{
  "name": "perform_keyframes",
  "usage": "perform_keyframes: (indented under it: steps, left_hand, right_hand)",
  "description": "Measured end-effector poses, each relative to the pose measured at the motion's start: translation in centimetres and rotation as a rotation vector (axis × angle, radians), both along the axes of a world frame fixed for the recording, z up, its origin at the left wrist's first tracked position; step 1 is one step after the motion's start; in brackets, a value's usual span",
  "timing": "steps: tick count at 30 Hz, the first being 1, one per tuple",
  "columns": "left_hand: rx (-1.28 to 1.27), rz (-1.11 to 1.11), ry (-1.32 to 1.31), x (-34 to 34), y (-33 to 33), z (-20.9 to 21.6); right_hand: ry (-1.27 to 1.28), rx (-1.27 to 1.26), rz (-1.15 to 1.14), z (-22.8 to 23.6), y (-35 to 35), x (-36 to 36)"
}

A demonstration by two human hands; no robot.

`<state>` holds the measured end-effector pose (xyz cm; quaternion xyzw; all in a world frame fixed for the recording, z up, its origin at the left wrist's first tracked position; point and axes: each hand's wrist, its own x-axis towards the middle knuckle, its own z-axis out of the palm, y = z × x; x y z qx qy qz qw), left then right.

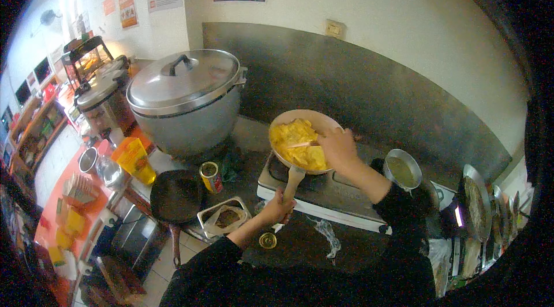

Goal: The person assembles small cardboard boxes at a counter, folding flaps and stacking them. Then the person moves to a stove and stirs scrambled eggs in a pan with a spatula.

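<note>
My left hand [277, 209] is wrapped round the light-coloured handle [294, 183] of a frying pan [329, 122], which is pale inside. Yellow food that looks like scrambled egg [297, 131] fills much of the pan. Over its right side, my right hand [339, 148] is closed on a spatula [302, 145], whose light reddish end lies in the egg. The spatula's far end is partly hidden by my fingers. Beneath the pan is a white tabletop stove [323, 206]; its burner is mostly covered.
A large lidded pot [184, 105] stands at the left, with an open can [211, 177], a dark square pan [176, 197] and a metal tray [236, 218] nearer me. A small pan [403, 169] sits right of the stove. Clear plastic [326, 236] lies in front.
</note>
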<state>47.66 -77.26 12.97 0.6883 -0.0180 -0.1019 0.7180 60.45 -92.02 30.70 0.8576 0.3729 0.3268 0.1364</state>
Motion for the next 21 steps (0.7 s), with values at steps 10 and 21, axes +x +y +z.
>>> perform_keyframes:
  steps: [10,21]
  left_hand:
    - [0.078,0.099,0.128,-1.2,-1.0,3.8]
    - [0.042,0.178,0.092,-2.0,-1.6,4.2]
  right_hand:
    - [0.272,-0.160,0.103,-3.2,0.5,1.0]
    - [0.356,0.076,-0.308,-9.2,3.9,7.5]
